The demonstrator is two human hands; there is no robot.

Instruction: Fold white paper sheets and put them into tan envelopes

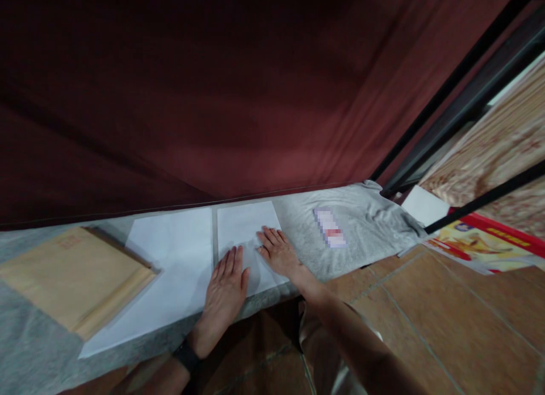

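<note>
Both my hands lie flat on a smaller white sheet of paper (242,222) on a grey cloth. My left hand (227,284), with a dark band on its wrist, rests at the sheet's left side with fingers stretched forward. Near the right edge is my right hand (277,250), its fingers spread on the paper. To the left, a larger white sheet (179,264) sits beside the smaller one, a narrow gap between them. A brown paper envelope (80,276) overlaps the larger sheet's left part.
A pixelated white and red packet (331,227) lies on the grey cloth (366,213) at right. Behind hangs a dark red curtain (255,128). Black frame bars (451,100) slant at right, above a colourful printed box (481,242) on the tiled floor (409,315).
</note>
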